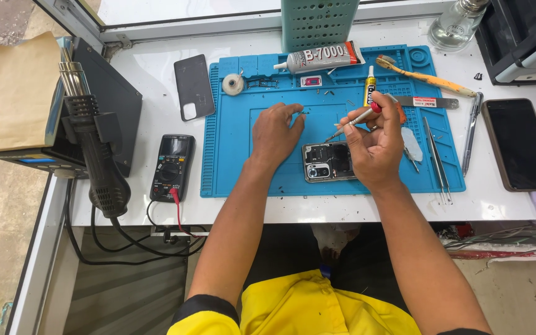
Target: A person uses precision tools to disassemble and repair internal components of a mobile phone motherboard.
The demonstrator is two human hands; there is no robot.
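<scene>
Head view: right hand partly hides opened phone.

From my feed I see a bright yellow shirt — short sleeves edged with black cuffs — leaving both forearms bare down to the left hand and right hand, no gloves.

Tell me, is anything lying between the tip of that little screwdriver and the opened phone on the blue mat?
Nothing visible. The right hand holds the screwdriver with its tip just above the opened phone, and only bare blue mat shows between them. The left hand rests beside, on the mat.
</scene>
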